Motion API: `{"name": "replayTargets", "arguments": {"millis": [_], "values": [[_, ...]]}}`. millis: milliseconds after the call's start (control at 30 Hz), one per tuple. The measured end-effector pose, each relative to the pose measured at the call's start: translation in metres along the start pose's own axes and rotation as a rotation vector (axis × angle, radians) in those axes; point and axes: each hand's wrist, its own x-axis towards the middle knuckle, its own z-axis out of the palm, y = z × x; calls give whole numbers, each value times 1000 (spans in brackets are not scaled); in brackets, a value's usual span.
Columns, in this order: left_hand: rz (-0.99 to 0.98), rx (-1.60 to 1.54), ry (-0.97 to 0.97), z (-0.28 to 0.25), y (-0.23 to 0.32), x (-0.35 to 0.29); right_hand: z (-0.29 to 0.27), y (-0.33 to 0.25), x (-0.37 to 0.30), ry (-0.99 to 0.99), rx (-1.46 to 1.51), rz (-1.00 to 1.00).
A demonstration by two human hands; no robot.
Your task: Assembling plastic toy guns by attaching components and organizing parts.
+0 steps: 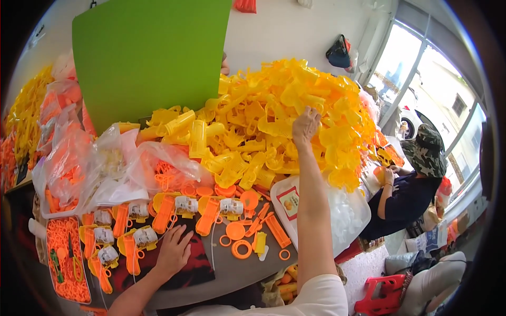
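Note:
My left hand lies flat on the dark table with its fingers spread, holding nothing. Just beyond its fingertips are rows of orange-and-yellow plastic assemblies, each with a clear-and-white printed piece. My right arm stretches far forward over the table. At its end, my right hand has its fingers closed at a yellow plastic part in a big heap of yellow plastic parts. The fingertips partly hide their contact with it. Loose orange parts, including a ring and a long tray-like piece, lie between my arms.
A large green board stands at the back left. Plastic bags of orange parts lie before it. An orange-filled tray holds scissors. A white tray and translucent pieces lie right, near a person and red stool.

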Motion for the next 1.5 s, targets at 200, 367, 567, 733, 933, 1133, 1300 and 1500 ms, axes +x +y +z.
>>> {"name": "replayTargets", "arguments": {"millis": [200, 367, 567, 733, 933, 1133, 1300, 1500], "values": [[31, 0, -14, -2, 6, -12, 26, 44, 15, 33, -201, -205], [-25, -6, -21, 1, 9, -17, 49, 20, 14, -88, -393, -228], [15, -13, 47, 7, 3, -1, -9, -30, 35, 232, 107, -321], [50, -41, 122, 8, -5, 1, -123, -143, -61, -17, 684, -220], [-567, -1121, 556, -33, 60, -49, -274, -167, -304, -483, 687, -483], [-572, -730, 361, -11, 37, -86, -301, -143, -389, -1072, 968, -493], [-500, -508, 565, -7, 35, -83, -263, -167, -382, -776, 627, -820], [-277, -254, 659, -35, 70, -136, -211, -186, -365, -716, 352, -902]]}}
